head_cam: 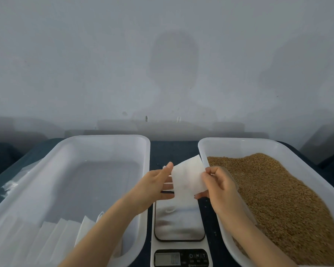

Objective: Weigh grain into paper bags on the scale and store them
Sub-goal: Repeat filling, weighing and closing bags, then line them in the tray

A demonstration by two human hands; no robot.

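White and flat, the paper bag (188,176) hangs tilted between both hands, above the scale (179,224). Left hand (156,186) pinches its left edge, thumb on top; right hand (219,185) pinches the right edge, beside the grain (274,197).

The paper bag (188,175) is showing plain white. The grain (268,189) is glowing golden brown, finely speckled, inside the milky white grain tub (239,140) at the worktop's right edge. The bag tub (108,136) at the left edge is looking the same frosted white, with white stacked bags (52,237) inside. The scale (179,216) is flashing a silver platter, black-rimmed, on a white body with a black panel and grey display. The worktop (174,151) is reading dark blue.
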